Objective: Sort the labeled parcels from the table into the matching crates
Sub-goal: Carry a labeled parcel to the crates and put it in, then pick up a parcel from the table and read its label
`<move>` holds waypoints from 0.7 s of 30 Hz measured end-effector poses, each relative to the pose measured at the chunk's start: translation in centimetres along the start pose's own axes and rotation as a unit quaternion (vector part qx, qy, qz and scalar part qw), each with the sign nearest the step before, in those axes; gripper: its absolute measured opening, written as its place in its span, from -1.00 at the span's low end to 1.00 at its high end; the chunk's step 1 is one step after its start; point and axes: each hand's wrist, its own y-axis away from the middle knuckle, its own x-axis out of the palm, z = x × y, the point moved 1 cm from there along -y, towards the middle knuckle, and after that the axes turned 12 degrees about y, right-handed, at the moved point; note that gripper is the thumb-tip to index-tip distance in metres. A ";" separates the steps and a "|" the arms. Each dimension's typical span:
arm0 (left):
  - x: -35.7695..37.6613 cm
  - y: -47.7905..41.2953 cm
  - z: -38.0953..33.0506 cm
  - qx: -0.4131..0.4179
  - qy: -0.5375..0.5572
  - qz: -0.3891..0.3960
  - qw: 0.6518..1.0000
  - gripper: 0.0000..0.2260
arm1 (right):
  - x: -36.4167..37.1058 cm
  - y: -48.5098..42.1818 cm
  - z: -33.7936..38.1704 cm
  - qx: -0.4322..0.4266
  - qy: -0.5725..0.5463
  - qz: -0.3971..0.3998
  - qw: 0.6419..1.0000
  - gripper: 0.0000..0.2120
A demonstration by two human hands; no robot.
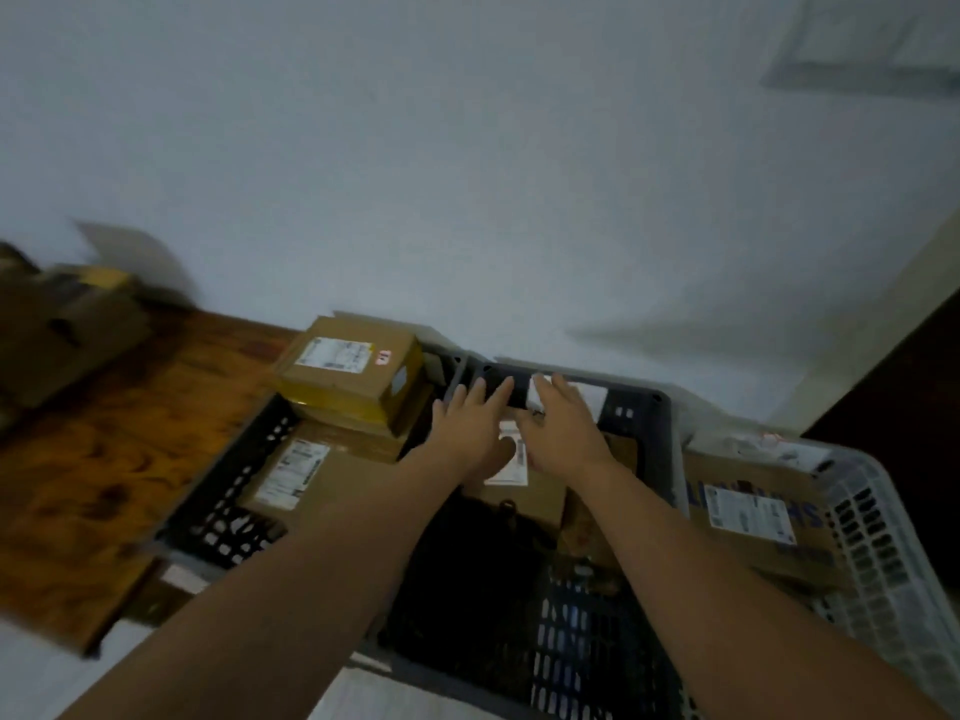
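Observation:
Both my hands reach into the middle dark crate (655, 439). My left hand (475, 426) and my right hand (561, 428) lie flat with fingers spread on a brown parcel (524, 498) with a white label that sits inside that crate. Neither hand clearly grips it. The left black crate (228, 504) holds a flat labeled parcel (311, 478) with a yellow-taped box (348, 379) stacked behind it. The white crate (878, 522) on the right holds a parcel (753, 517) with blue print and a label.
A wooden table (109, 433) stretches to the left, with blurred cardboard boxes (57, 324) at its far left end. A pale wall fills the background. A dark doorway edge stands at the far right.

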 end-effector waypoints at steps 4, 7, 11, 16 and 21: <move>-5.8 4.2 2.7 -0.007 0.019 -0.079 0.997 -0.33 | -1.5 1.5 7.6 -0.067 0.010 -0.032 0.997 -0.37; -10.0 9.4 5.8 -0.033 0.016 -0.112 0.993 -0.33 | -1.6 3.4 14.1 -0.117 0.025 -0.054 0.991 -0.38; -15.1 18.2 12.0 -0.062 0.016 -0.178 0.982 -0.31 | 0.3 7.4 24.1 -0.175 0.034 -0.073 0.981 -0.37; -19.6 30.1 19.8 -0.113 0.026 -0.224 0.968 -0.32 | 4.1 12.9 35.0 -0.242 0.035 -0.063 0.968 -0.36; -22.9 40.2 27.4 -0.173 0.025 -0.255 0.951 -0.33 | 8.3 17.9 45.3 -0.311 0.063 -0.057 0.947 -0.33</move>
